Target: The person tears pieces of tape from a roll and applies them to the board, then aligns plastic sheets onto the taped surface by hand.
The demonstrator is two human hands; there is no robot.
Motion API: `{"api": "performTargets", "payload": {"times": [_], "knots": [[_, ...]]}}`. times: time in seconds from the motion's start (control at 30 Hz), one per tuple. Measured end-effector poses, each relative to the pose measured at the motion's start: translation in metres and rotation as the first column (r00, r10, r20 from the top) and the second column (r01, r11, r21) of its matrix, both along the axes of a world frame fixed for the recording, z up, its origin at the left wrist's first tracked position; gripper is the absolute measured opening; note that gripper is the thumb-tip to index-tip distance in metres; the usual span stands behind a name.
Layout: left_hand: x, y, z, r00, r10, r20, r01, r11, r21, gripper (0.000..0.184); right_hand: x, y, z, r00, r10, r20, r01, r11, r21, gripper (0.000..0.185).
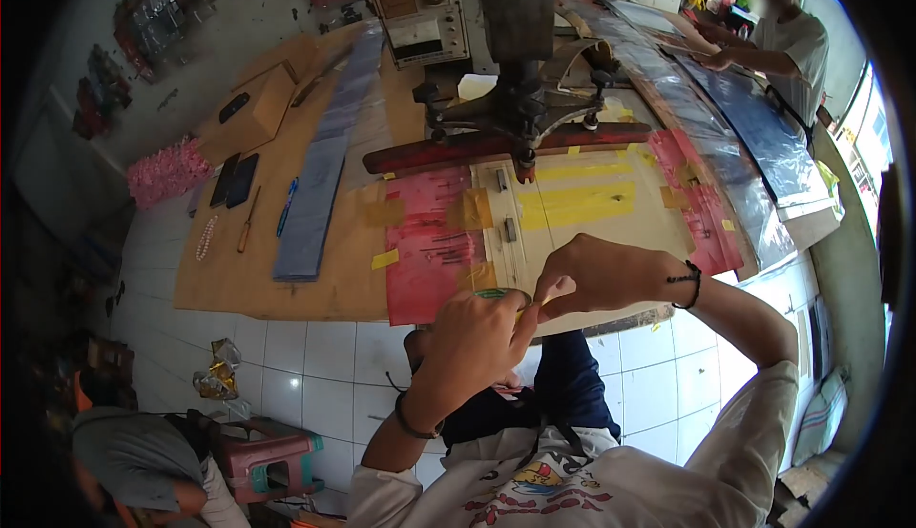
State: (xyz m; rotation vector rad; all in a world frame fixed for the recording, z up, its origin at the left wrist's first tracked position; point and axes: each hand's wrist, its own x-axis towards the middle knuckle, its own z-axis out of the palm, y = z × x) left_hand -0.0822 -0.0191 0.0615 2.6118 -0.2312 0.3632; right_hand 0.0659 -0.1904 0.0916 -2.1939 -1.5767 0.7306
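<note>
Close to the front edge of the work board, my left hand (477,337) is wrapped round a roll of tape (492,292), whose green inner ring shows above the fingers. My right hand (606,275) touches the left one, thumb and fingertips pinched together beside the roll. A bit of yellow shows between the hands, seemingly the tape's end, mostly hidden by fingers. Beyond them lies a pale board (572,251) with yellow tape strips (587,206), flanked by a red sheet (429,251) on the left and another red sheet (701,199) on the right.
A machine head with a red bar (410,155) hangs over the board. Leftward lie a blue plastic strip (320,185), a pen (287,206), a screwdriver (248,223), phones (240,181) and a cardboard box (253,113). One person (797,51) works at right; another (143,461) sits lower left.
</note>
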Motion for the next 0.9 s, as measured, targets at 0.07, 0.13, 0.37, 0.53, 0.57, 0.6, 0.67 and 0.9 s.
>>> {"api": "performTargets", "payload": {"times": [0.07,0.13,0.37,0.53,0.57,0.6,0.67,0.9], "knots": [[0.009,0.001,-0.010,1.000,-0.022,0.008,0.022,0.999,-0.030,0.021,0.002,0.002,0.000,0.999,0.000,0.040,0.000,1.000,-0.007,0.026],[0.013,0.000,-0.012,0.999,-0.022,0.037,0.024,0.999,-0.043,0.021,0.000,0.005,0.009,0.999,-0.046,-0.012,0.044,0.995,-0.088,0.023],[0.028,0.018,-0.024,0.999,-0.015,0.050,0.022,0.988,-0.151,0.023,0.004,0.010,0.002,0.995,-0.055,-0.083,0.056,0.998,0.005,0.023],[0.031,0.032,-0.031,0.992,-0.019,0.124,0.072,0.900,-0.431,0.019,-0.002,0.018,0.010,1.000,-0.017,-0.017,0.022,0.960,0.278,0.016],[0.032,0.036,-0.036,0.996,-0.034,0.086,0.075,0.837,-0.542,0.019,-0.005,0.019,0.010,1.000,-0.009,0.015,0.003,0.927,0.375,0.013],[0.034,0.041,-0.042,0.997,-0.052,0.050,0.072,0.761,-0.645,0.019,-0.008,0.022,0.016,0.982,0.030,0.185,-0.107,0.900,0.424,0.011],[0.045,0.062,-0.057,0.999,-0.036,0.037,0.051,0.579,-0.814,0.021,-0.020,0.025,0.038,0.861,0.073,0.504,-0.338,0.823,0.457,0.009],[0.041,0.089,-0.057,0.964,0.091,0.251,-0.085,0.996,-0.035,0.024,-0.012,0.012,0.050,0.939,-0.218,0.266,-0.012,0.752,0.659,0.017]]}}
